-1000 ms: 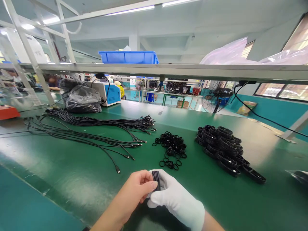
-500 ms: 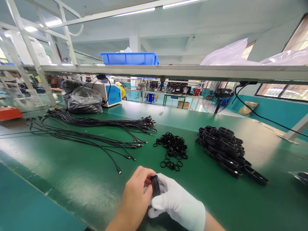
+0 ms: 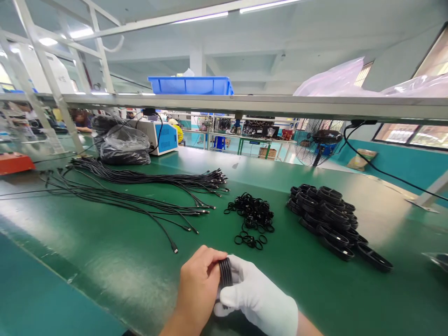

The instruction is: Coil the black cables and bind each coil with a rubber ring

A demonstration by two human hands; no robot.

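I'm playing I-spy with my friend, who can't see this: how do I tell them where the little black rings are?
Find the big green table, then look just beyond the white-gloved right hand. The pile of little black rings lies between the stretched-out cables and the heap of coiled cables. Its pieces are thin loops, much smaller than the coils.

The left hand and gloved right hand hold a coiled cable before the ring heap; loose cables lie left of the heap, stacked coils right.
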